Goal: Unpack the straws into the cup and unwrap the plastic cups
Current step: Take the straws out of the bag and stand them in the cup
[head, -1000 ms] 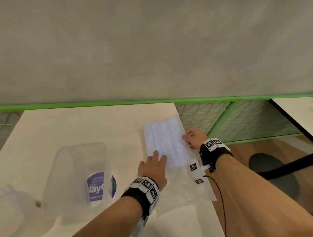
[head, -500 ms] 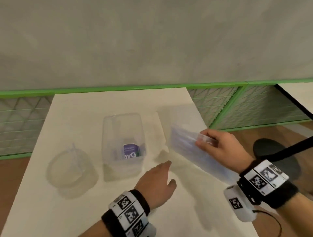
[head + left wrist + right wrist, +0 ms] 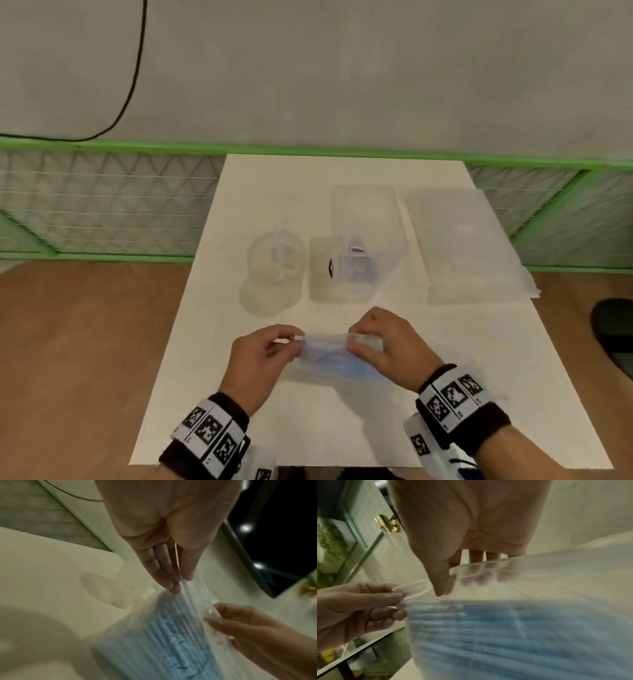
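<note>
Holding the straw packet (image 3: 334,354) between both hands above the near middle of the tabletop (image 3: 479,342). Packet: clear, crinkled plastic film around a tight bundle of thin pale-blue straws (image 3: 171,635) lying side by side; in the wrist views the blue shows strongest toward the packed end and fades to near-clear film at the gripped end. Film blurred in all views; cannot tell whether the mouth is torn yet.

Left hand (image 3: 260,356): thumb and fingertips (image 3: 173,586) pressed together, pinching the film edge at the packet's left corner. Right hand (image 3: 383,342): thumb (image 3: 441,582) in front of the film, fingers behind it and seen through it, pinching the opposite side of the same end. Both hands sit close together with the film stretched between them.

Farther back on the tabletop, well apart from the packet: a single clear cup (image 3: 277,260) standing at left with one clear straw inside; just right of it a wrapped stack of clear plastic cups (image 3: 363,240) lying on its side, purple label visible through the wrap; right again, a flat clear plastic bag (image 3: 462,246) lying near the tabletop's right edge.

Green mesh railing (image 3: 102,205) behind the tabletop, grey wall above it.
</note>
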`<state>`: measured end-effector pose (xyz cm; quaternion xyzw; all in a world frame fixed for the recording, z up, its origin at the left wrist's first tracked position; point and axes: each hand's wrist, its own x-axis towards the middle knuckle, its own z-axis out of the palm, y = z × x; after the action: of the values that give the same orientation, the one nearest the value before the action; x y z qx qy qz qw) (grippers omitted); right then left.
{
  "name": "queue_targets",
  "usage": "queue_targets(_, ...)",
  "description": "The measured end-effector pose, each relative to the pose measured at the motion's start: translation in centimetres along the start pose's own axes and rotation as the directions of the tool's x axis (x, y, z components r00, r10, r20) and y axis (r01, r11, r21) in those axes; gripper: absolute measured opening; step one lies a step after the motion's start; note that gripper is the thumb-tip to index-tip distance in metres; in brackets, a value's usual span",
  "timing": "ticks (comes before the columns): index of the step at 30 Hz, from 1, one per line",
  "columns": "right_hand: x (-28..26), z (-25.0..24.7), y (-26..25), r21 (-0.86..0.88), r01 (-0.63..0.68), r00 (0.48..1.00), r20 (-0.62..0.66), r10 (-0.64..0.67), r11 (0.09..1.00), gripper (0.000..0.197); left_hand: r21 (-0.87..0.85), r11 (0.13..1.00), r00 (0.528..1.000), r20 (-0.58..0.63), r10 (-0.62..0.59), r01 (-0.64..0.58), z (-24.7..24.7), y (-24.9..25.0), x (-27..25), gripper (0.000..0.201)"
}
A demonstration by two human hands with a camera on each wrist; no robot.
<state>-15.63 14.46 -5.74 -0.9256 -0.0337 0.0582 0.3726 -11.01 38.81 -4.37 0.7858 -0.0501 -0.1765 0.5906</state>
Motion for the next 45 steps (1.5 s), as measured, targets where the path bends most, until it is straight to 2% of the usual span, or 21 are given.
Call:
queue_targets(4, 2.4, 2.9, -4.2, -0.021, 0.098, 0.995, -0.015, -0.098, 0.995, 0.040, -0.105, 0.994, 0.996, -0.068, -0.050, 0.042, -1.8, -1.1, -0.4, 0.009)
queue_targets(7, 3.8, 4.2, -6.9, -0.027, 0.162, 0.987, -0.018, -0.162, 0.986, 0.032, -0.139, 0.990, 0.997, -0.062, -0.037, 0.028, -2.1, -0.8, -0.7, 0.004)
queue_targets(11, 4.2, 4.3, -6.7, 0.038, 0.157, 0.987, -0.041, -0.155, 0.987, 0.015, -0.120, 0.993, 0.993, -0.113, -0.025, 0.012, -1.8, -0.4, -1.0, 0.006)
queue_targets(14, 3.0, 2.2, -3.8, -0.007, 0.121, 0.989, -0.083, -0.121, 0.993, 0.006, -0.120, 0.993, 0.978, -0.205, -0.031, 0.006, -1.7, -0.5, -0.8, 0.007)
queue_targets(17, 0.5, -1.7, 1.6, -0.093, 0.037, 0.976, -0.209, -0.056, 0.995, 0.004, -0.131, 0.991, 0.962, -0.271, -0.033, -0.003, -1.9, -0.8, -0.7, 0.007)
queue_targets(20, -2.3, -5.9, 6.7, -0.159, -0.105, 0.945, -0.325, 0.048, 0.982, 0.005, -0.179, 0.984, 0.947, -0.317, -0.058, 0.000, -2.0, -1.1, -0.4, 0.008)
queue_targets(23, -4.4, -9.0, 10.3, -0.196, -0.250, 0.911, -0.378, 0.163, 0.948, 0.009, -0.256, 0.967, 0.930, -0.357, -0.090, -0.005, -1.8, -1.2, 0.0, 0.008)
queue_targets(25, -5.3, -9.8, 11.4, -0.184, -0.257, 0.915, -0.364, 0.177, 0.949, 0.010, -0.256, 0.967, 0.930, -0.354, -0.098, 0.005, -1.4, -1.2, 0.2, 0.007)
queue_targets(28, -5.5, -9.5, 10.6, -0.052, -0.176, 0.936, -0.319, 0.151, 0.983, 0.012, -0.191, 0.980, 0.932, -0.344, -0.113, 0.048, -0.8, -0.9, 0.3, 0.007)
queue_targets(30, -5.0, -8.5, 9.3, -0.001, -0.142, 0.953, -0.271, 0.137, 0.990, 0.014, -0.088, 0.992, 0.931, -0.347, -0.116, 0.090, -0.5, -0.4, 0.3, 0.010)
queue_targets(31, -4.6, -7.8, 8.9, -0.018, -0.126, 0.964, -0.237, 0.118, 0.992, 0.008, -0.003, 0.994, 0.931, -0.349, -0.107, 0.113, -0.3, -0.2, 0.3, 0.012)
queue_targets(32, -4.3, -7.0, 8.6, -0.051, -0.119, 0.975, -0.195, 0.107, 0.992, 0.015, 0.081, 0.987, 0.932, -0.348, -0.099, 0.135, 0.0, 0.1, 0.4, 0.014)
queue_targets(34, -3.6, -5.5, 8.6, -0.151, -0.152, 0.983, -0.127, 0.134, 0.977, 0.043, 0.178, 0.971, 0.935, -0.341, -0.092, 0.160, 0.5, 0.6, 0.5, 0.017)
queue_targets(35, -3.3, -5.1, 8.5, -0.185, -0.195, 0.978, -0.116, 0.175, 0.963, 0.048, 0.203, 0.965, 0.937, -0.336, -0.093, 0.169, 0.8, 0.7, 0.6, 0.018)
queue_targets(37, -2.7, -5.0, 8.0, -0.193, -0.260, 0.963, -0.128, 0.238, 0.946, 0.042, 0.261, 0.948, 0.941, -0.327, -0.093, 0.184, 1.1, 0.9, 0.8, 0.020)
queue_targets(40, -2.2, -5.1, 7.1, -0.191, -0.279, 0.958, -0.122, 0.260, 0.941, 0.029, 0.299, 0.934, 0.943, -0.320, -0.094, 0.195, 1.3, 1.1, 1.0, 0.020)
queue_targets(45, -1.3, -5.0, 6.7, -0.259, -0.343, 0.938, -0.035, 0.346, 0.903, 0.042, 0.327, 0.924, 0.954, -0.280, -0.108, 0.200, 1.5, 1.4, 1.1, 0.031)
